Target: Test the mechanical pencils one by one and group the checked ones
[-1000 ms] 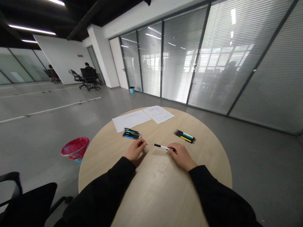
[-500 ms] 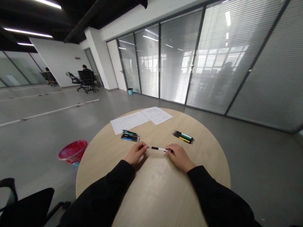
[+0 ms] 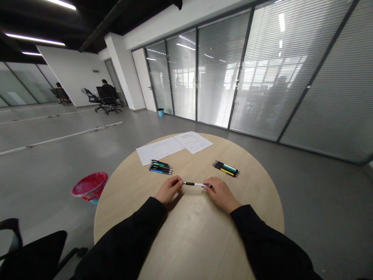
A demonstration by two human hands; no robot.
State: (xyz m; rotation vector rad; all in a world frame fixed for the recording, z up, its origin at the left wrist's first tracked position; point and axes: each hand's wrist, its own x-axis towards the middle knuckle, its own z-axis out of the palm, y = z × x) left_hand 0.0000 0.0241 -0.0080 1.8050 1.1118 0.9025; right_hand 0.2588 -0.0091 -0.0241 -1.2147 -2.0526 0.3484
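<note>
A white pen with a black grip point(image 3: 194, 184) is held level between my two hands, just over the near middle of the table. My left hand point(image 3: 169, 189) pinches its tip end between thumb and fingers. Around the other, black end, my right hand point(image 3: 219, 192) is closed. Beyond my left hand lies a group of pens point(image 3: 160, 167) with black, green and blue barrels, side by side. Past my right hand is another group of pens point(image 3: 225, 168), with green, white and yellow among the black.
Two printed paper sheets point(image 3: 159, 149) lie at the far side of the round wooden table point(image 3: 186, 241). A red-lined waste basket point(image 3: 90, 186) stands on the floor at left, and a black chair point(image 3: 35, 252) is at lower left. Farther off, a person sits near office chairs point(image 3: 107, 97).
My left hand has shifted slightly to the right, its fingertips now covering more of the pen's tip. My right hand and the other pens look the same.
</note>
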